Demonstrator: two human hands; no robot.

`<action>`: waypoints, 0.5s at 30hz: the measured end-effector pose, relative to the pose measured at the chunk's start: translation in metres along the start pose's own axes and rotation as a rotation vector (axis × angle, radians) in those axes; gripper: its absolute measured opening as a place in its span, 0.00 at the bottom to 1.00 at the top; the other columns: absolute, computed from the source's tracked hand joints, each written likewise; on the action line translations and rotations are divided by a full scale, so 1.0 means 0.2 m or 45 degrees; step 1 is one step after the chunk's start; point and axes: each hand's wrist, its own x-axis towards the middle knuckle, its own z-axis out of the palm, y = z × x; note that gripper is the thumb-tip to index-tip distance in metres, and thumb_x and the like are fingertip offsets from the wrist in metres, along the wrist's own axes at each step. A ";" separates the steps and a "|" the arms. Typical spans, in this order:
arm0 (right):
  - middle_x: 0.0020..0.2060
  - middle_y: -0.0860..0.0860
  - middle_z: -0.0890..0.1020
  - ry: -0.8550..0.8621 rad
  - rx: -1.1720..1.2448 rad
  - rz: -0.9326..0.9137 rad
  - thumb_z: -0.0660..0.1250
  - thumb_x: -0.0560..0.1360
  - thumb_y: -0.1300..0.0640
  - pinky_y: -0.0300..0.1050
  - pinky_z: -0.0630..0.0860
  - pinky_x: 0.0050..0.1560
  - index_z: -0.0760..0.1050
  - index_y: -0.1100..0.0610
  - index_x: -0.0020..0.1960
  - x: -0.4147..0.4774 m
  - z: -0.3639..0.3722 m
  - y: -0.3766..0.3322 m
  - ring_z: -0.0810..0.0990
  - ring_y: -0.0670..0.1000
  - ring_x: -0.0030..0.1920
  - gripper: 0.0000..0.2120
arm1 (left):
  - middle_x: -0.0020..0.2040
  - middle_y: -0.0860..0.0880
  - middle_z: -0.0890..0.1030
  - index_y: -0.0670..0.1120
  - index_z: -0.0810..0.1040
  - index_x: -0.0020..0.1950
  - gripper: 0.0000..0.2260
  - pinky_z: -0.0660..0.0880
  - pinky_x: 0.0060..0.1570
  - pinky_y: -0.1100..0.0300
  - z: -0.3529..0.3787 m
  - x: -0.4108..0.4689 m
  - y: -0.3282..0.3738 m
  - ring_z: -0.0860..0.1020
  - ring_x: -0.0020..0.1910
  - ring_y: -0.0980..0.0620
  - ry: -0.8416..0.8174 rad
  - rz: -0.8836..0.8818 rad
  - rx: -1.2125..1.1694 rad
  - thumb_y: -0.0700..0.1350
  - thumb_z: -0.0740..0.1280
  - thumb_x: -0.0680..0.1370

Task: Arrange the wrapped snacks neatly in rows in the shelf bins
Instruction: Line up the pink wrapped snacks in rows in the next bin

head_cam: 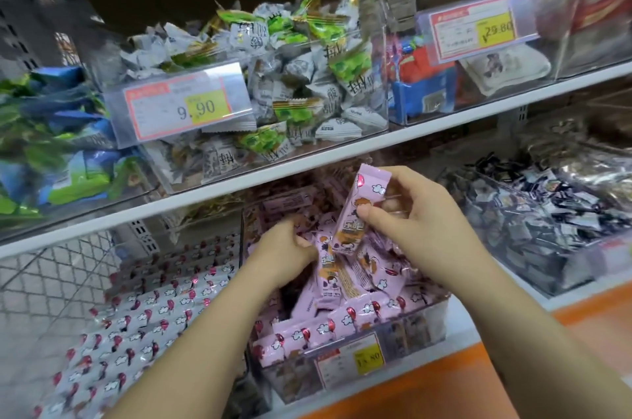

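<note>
A clear bin (434,312) on the lower shelf holds several pink wrapped snack bars (345,319); those along its front lie in a row, those behind lie jumbled. My right hand (420,213) pinches one pink bar (359,210) upright above the bin, thumb on its front. My left hand (284,251) reaches down into the bin's left side with its fingers curled round another pink bar (326,259) in the pile.
The bin to the left holds grey-white bars (136,312) laid in rows. A bin of dark wrapped snacks (533,213) stands to the right. Above the white shelf edge (307,169) are bins of green and white sweets (290,76) with price tags. An orange ledge (461,384) runs below.
</note>
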 end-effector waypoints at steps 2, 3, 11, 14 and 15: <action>0.34 0.48 0.80 -0.005 -0.022 0.018 0.72 0.70 0.56 0.39 0.74 0.42 0.76 0.44 0.50 0.00 0.02 0.00 0.74 0.42 0.33 0.12 | 0.51 0.48 0.81 0.46 0.66 0.71 0.29 0.74 0.50 0.58 0.01 -0.01 -0.01 0.79 0.50 0.49 -0.072 -0.016 0.004 0.48 0.72 0.73; 0.34 0.49 0.80 -0.007 -0.026 0.025 0.72 0.70 0.56 0.40 0.73 0.41 0.77 0.44 0.51 0.00 0.03 0.00 0.74 0.43 0.32 0.12 | 0.53 0.47 0.80 0.47 0.67 0.70 0.29 0.73 0.49 0.58 0.02 -0.01 -0.01 0.78 0.51 0.49 -0.097 -0.028 0.031 0.50 0.72 0.72; 0.35 0.44 0.82 -0.038 -0.031 0.046 0.72 0.71 0.58 0.34 0.72 0.39 0.77 0.46 0.52 0.00 0.06 0.00 0.76 0.38 0.32 0.12 | 0.61 0.47 0.78 0.46 0.70 0.68 0.27 0.72 0.56 0.61 0.07 0.01 0.02 0.76 0.58 0.49 -0.018 0.012 0.011 0.47 0.74 0.71; 0.32 0.44 0.80 -0.023 -0.015 0.061 0.72 0.70 0.58 0.33 0.71 0.37 0.77 0.46 0.51 0.01 0.05 0.01 0.75 0.38 0.31 0.12 | 0.56 0.49 0.80 0.48 0.72 0.67 0.24 0.74 0.49 0.63 0.03 -0.02 0.04 0.79 0.52 0.51 0.076 0.056 -0.132 0.41 0.71 0.72; 0.31 0.43 0.80 -0.012 -0.010 0.060 0.72 0.70 0.58 0.34 0.72 0.38 0.77 0.45 0.51 0.01 0.05 0.02 0.75 0.38 0.31 0.13 | 0.51 0.49 0.81 0.49 0.71 0.67 0.23 0.75 0.42 0.65 0.00 -0.04 0.04 0.80 0.45 0.52 0.117 0.067 -0.171 0.39 0.70 0.72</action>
